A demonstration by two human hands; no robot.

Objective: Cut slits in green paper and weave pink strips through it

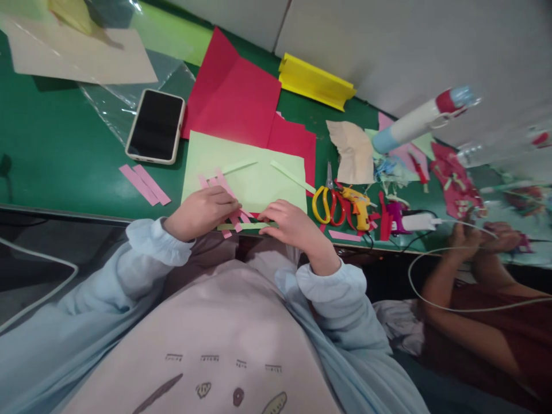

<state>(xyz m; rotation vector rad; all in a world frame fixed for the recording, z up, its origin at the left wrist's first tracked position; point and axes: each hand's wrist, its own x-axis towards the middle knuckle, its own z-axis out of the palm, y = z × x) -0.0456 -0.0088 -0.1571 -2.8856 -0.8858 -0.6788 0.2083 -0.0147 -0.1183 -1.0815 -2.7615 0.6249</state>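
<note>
My left hand is closed over pink paper strips, its fingertips pressed on them at the table's front edge. The strips cross a light green paper strip. My right hand pinches the right end of that green strip between thumb and fingers. Under both hands lies a pale green paper sheet, with two more green strips loose on it. Part of the woven strips is hidden beneath my left hand. Two spare pink strips lie left of the sheet.
Behind the sheet are red papers, with a phone to the left. Scissors, a yellow glue gun and a bottle are to the right. Another person's hands work at far right near a white cable.
</note>
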